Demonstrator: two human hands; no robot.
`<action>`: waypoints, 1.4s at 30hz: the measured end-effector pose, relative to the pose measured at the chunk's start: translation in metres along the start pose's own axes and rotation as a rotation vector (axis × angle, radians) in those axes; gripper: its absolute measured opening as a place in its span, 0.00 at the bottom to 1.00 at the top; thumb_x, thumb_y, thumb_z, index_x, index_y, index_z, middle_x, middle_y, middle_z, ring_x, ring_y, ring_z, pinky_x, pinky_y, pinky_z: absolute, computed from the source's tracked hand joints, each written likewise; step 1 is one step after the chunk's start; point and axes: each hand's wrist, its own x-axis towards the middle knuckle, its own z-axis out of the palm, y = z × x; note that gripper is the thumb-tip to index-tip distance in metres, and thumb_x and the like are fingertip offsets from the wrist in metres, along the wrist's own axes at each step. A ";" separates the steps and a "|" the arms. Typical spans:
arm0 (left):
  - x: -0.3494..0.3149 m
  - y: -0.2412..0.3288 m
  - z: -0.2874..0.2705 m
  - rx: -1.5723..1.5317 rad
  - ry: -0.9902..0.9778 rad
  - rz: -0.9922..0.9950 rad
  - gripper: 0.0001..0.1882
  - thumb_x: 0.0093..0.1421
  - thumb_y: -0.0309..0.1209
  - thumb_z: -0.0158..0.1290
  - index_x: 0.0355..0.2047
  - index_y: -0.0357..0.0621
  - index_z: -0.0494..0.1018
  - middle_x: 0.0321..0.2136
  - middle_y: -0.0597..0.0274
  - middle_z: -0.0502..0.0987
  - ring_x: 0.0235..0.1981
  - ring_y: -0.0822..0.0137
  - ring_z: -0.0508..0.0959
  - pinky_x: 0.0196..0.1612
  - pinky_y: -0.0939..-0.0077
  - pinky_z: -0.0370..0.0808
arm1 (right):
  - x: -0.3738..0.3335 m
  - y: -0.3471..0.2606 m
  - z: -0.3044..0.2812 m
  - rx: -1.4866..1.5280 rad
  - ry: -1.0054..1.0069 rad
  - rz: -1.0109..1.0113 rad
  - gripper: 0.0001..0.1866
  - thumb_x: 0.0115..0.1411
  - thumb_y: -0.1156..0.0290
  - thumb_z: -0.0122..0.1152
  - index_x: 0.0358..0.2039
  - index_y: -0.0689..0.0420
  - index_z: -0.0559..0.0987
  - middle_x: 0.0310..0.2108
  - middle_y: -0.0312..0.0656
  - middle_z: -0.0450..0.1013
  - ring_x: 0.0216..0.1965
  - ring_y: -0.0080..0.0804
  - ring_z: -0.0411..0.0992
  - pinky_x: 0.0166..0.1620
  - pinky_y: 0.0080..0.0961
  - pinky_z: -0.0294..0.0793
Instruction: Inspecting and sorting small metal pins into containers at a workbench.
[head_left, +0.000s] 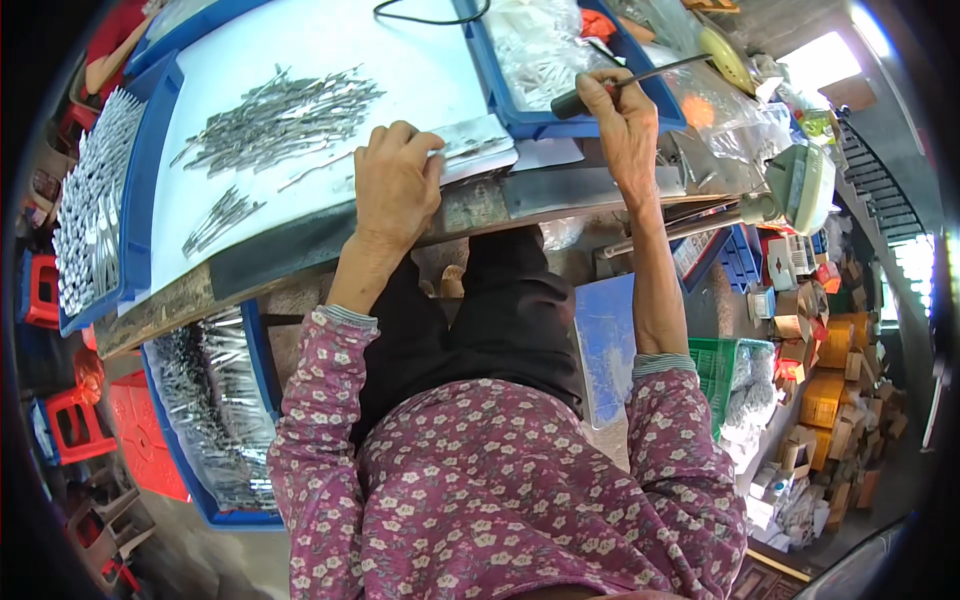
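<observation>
On the bench, we see the left hand curled at the pale block; we cannot tell what it grips. The right hand clasps a dark-handled tool, shaft rightward. Metal strips lie far left, nearer the left hand, slanting near-left to far-right; we read no writing there.

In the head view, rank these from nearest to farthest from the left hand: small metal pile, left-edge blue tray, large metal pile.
1. Large metal pile: just left of and beyond the left hand.
2. Small metal pile: farther left, close to the table's near edge.
3. Left-edge blue tray: farthest left, past both piles.
</observation>
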 end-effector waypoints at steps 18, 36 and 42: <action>-0.015 -0.015 -0.042 -0.049 0.115 -0.050 0.02 0.49 0.23 0.52 0.25 0.39 0.72 0.25 0.57 0.71 0.31 0.57 0.70 0.34 0.67 0.65 | 0.053 0.062 0.047 -0.757 -0.336 -0.244 0.12 0.50 0.65 0.50 0.23 0.61 0.76 0.23 0.55 0.72 0.28 0.53 0.72 0.32 0.44 0.69; -0.085 -0.146 -0.159 0.493 0.230 -0.369 0.03 0.50 0.27 0.51 0.25 0.42 0.73 0.26 0.58 0.74 0.32 0.54 0.70 0.35 0.61 0.65 | 0.052 0.042 0.049 -0.926 -0.423 -0.201 0.12 0.49 0.65 0.50 0.26 0.62 0.71 0.26 0.57 0.71 0.32 0.55 0.71 0.35 0.46 0.67; -0.086 -0.157 -0.150 0.554 0.145 -0.406 0.03 0.50 0.27 0.51 0.26 0.44 0.73 0.27 0.59 0.73 0.35 0.55 0.70 0.36 0.60 0.65 | 0.043 0.021 0.035 -0.933 -0.397 -0.209 0.09 0.50 0.67 0.51 0.26 0.61 0.68 0.26 0.55 0.71 0.31 0.54 0.70 0.34 0.46 0.67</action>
